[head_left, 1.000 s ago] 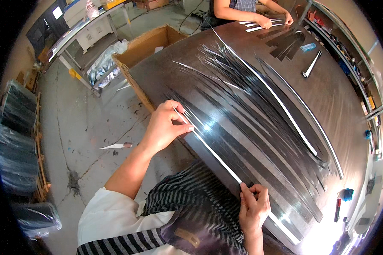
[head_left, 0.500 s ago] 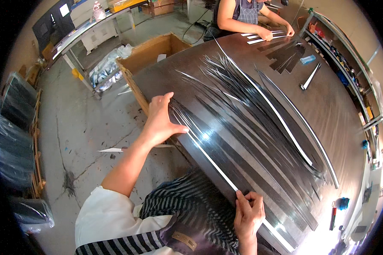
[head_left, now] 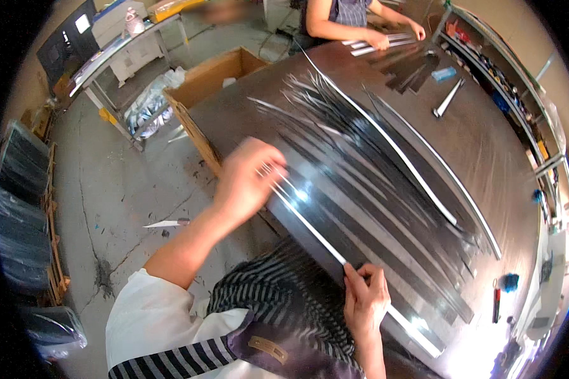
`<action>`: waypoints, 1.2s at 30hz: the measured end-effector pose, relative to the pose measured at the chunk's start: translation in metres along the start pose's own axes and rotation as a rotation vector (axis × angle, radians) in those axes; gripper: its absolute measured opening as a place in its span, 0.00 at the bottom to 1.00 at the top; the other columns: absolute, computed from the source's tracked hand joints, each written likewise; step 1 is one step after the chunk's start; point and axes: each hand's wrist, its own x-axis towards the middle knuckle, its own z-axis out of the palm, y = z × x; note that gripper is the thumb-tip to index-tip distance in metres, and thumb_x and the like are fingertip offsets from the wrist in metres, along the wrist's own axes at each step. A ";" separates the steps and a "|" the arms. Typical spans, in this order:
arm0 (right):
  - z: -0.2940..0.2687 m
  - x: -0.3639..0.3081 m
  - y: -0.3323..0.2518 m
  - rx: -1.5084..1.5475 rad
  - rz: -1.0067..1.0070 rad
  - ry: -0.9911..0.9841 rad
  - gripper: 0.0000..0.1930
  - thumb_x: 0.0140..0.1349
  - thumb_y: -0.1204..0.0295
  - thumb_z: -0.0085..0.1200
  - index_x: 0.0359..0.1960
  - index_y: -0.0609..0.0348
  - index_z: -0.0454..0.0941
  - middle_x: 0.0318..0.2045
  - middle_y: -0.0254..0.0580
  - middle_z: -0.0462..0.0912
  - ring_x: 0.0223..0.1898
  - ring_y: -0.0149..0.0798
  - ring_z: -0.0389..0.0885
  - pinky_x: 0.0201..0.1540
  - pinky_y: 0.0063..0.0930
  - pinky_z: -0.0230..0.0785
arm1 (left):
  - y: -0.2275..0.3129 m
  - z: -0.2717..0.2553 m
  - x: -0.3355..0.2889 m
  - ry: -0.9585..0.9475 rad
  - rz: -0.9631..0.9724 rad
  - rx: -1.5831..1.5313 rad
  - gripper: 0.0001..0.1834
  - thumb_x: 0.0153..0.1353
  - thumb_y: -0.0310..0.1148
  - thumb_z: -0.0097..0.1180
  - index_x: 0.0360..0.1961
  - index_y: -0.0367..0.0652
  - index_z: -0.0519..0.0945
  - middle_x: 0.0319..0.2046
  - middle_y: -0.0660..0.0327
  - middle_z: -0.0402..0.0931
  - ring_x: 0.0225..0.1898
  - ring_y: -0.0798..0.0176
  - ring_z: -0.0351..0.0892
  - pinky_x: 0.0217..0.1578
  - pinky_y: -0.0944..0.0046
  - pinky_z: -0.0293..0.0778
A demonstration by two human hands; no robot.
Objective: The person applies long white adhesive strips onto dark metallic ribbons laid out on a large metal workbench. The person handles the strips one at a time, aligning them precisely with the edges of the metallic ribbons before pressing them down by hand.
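My right hand (head_left: 365, 300) pinches a long, narrow white strip (head_left: 316, 234) between thumb and fingers near the table's front edge. The strip runs on past that hand to the lower right. At its far left end it splits into several thin strands, and there my left hand (head_left: 250, 177), blurred by motion, has its fingers curled round them. Beside the strip, flat dark strips (head_left: 385, 246) lie on the brown table (head_left: 487, 183). Farther back is a heap of thin dark strips (head_left: 354, 129), with a longer white strip (head_left: 385, 136) lying along it.
A cardboard box (head_left: 215, 79) stands against the table's left edge. Across the table a co-worker's hands (head_left: 379, 39) handle white strips. Near the right edge lie a red-and-black tool (head_left: 497, 305) and a blue crumpled item (head_left: 510, 282). A loaded shelf (head_left: 506, 82) stands behind.
My left hand has gone from spread fingers to curled ones and moved slightly right onto the strip's split end. My right hand keeps its pinch, almost in place. The view has shifted a little.
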 end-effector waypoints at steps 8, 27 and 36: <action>-0.002 -0.002 -0.002 0.037 0.007 0.018 0.14 0.54 0.77 0.62 0.43 0.53 0.84 0.34 0.39 0.74 0.32 0.42 0.77 0.32 0.34 0.71 | 0.022 0.031 -0.028 -0.428 -0.013 -0.011 0.13 0.48 0.26 0.69 0.26 0.36 0.74 0.23 0.59 0.70 0.25 0.62 0.72 0.27 0.63 0.68; -0.088 -0.100 0.076 0.591 0.643 0.542 0.14 0.70 0.64 0.53 0.43 0.64 0.83 0.23 0.29 0.78 0.25 0.22 0.72 0.27 0.16 0.63 | 0.076 0.075 -0.064 -0.457 0.233 -0.057 0.10 0.52 0.26 0.66 0.28 0.37 0.75 0.28 0.56 0.73 0.31 0.52 0.74 0.32 0.57 0.70; -0.114 -0.147 0.132 0.472 0.756 0.752 0.13 0.74 0.67 0.44 0.41 0.63 0.79 0.14 0.27 0.66 0.15 0.19 0.59 0.16 0.17 0.46 | 0.069 0.077 -0.067 -0.406 0.237 -0.058 0.09 0.52 0.27 0.67 0.29 0.38 0.77 0.28 0.58 0.75 0.31 0.54 0.75 0.32 0.59 0.71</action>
